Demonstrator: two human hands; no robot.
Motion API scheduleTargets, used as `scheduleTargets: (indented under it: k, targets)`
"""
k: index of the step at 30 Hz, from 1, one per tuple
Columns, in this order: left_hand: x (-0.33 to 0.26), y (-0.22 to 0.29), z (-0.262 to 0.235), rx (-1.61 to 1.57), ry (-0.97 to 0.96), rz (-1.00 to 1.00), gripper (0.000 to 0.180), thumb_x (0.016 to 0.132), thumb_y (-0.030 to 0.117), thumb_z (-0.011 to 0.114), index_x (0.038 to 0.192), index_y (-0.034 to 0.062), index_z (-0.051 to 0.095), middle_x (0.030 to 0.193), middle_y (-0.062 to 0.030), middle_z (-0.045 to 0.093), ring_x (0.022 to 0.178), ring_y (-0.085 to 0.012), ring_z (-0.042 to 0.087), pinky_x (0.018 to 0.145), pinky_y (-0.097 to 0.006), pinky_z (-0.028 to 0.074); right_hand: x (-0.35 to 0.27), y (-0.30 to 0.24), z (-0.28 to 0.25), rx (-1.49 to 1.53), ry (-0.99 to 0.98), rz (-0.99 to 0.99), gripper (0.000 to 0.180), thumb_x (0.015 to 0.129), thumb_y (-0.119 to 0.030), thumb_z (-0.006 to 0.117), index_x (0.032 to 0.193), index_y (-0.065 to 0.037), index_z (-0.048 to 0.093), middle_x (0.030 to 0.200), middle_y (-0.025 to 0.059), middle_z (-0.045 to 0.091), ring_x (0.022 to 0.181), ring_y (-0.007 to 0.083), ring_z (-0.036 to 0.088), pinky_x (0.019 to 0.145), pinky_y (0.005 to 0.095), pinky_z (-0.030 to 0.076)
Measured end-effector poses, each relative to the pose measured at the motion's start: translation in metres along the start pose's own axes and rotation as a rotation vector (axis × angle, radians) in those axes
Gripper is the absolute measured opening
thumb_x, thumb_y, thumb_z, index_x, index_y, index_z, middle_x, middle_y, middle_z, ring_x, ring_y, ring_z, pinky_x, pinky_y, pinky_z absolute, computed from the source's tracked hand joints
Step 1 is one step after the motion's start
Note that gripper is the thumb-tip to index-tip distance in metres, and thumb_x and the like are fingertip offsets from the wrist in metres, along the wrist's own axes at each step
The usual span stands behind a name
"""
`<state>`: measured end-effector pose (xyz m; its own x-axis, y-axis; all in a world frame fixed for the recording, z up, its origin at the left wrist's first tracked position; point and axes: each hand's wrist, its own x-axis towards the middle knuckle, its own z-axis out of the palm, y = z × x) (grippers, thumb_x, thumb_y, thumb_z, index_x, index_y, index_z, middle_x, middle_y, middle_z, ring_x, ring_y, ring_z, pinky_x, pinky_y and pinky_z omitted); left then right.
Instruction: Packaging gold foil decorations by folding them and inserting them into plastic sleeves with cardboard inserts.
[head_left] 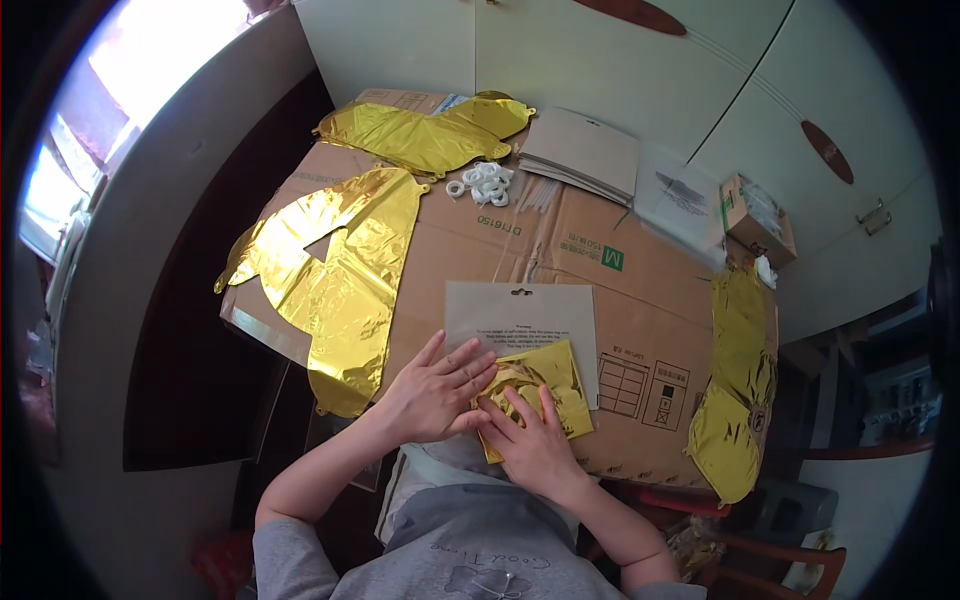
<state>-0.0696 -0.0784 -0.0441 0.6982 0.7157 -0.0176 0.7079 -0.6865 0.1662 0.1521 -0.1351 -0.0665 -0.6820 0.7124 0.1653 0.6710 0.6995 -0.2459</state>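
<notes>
Your work surface is a flattened brown cardboard box (640, 300) covering the table. On its left lies the biggest gold foil balloon (340, 270), uninflated; another foil balloon (430, 135) lies at the far edge, and a third (735, 390) hangs over the right edge. A stack of grey card sleeves (585, 150) sits at the back, with a heap of small white rings (485, 183) just beside it. Nearer you lies one grey card packet (525, 315) — the folded gold foil piece (550, 385) overlaps its lower part. Your left hand (435, 395) and right hand (530, 445) — both open, fingers flat — press on that foil.
</notes>
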Motion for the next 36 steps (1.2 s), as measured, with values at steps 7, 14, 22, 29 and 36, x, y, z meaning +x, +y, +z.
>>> scheduleTargets:
  k: [7, 14, 22, 29, 36]
  targets:
    - [-0.014, -0.016, -0.014, 0.032, -0.089, -0.026, 0.073, 0.095, 0.064, 0.032, 0.148, 0.0142, 0.04, 0.153, -0.0035, 0.039, 0.145, -0.0266, 0.028, 0.118, -0.058, 0.008, 0.001, -0.001, 0.0, -0.018, 0.027, -0.004, 0.052, 0.082, -0.021, 0.061, 0.134, -0.018, 0.057, 0.141, 0.0022, 0.049, 0.132, 0.0298, 0.04, 0.11, 0.0649, 0.024]
    - [0.005, -0.013, -0.034, 0.023, -0.083, -0.027, 0.071, 0.096, 0.058, 0.037, 0.15, 0.0127, 0.035, 0.155, -0.0077, 0.034, 0.147, -0.0274, 0.023, 0.119, -0.055, 0.009, 0.001, 0.001, 0.001, 0.016, 0.022, 0.017, 0.05, 0.083, -0.022, 0.06, 0.133, -0.02, 0.058, 0.138, 0.0009, 0.052, 0.131, 0.0301, 0.041, 0.109, 0.0663, 0.024]
    - [0.098, 0.002, 0.013, -0.162, -0.095, 0.44, 0.059, 0.1, 0.044, 0.039, 0.15, 0.0124, 0.034, 0.156, -0.0044, 0.032, 0.146, -0.0227, 0.027, 0.12, -0.045, 0.016, 0.002, 0.001, 0.001, -0.012, 0.015, 0.022, 0.045, 0.084, -0.023, 0.056, 0.129, -0.021, 0.06, 0.134, -0.0005, 0.055, 0.127, 0.0286, 0.045, 0.109, 0.0617, 0.025]
    - [0.104, -0.005, 0.017, -0.071, -0.077, 0.371, 0.064, 0.1, 0.051, 0.032, 0.153, 0.0161, 0.03, 0.159, -0.0023, 0.028, 0.147, -0.0211, 0.025, 0.119, -0.053, 0.011, 0.002, 0.002, -0.001, 0.011, 0.048, 0.014, 0.043, 0.087, -0.024, 0.053, 0.128, -0.017, 0.061, 0.139, 0.0015, 0.051, 0.13, 0.0275, 0.042, 0.112, 0.0595, 0.024]
    - [0.112, -0.015, 0.016, 0.063, -0.005, 0.268, 0.067, 0.098, 0.057, 0.035, 0.152, 0.0182, 0.031, 0.157, 0.0008, 0.032, 0.146, -0.0201, 0.026, 0.118, -0.058, 0.01, 0.004, 0.003, -0.006, -0.002, 0.017, -0.001, 0.043, 0.088, -0.023, 0.052, 0.13, -0.019, 0.059, 0.143, 0.002, 0.048, 0.135, 0.0277, 0.036, 0.111, 0.0617, 0.024]
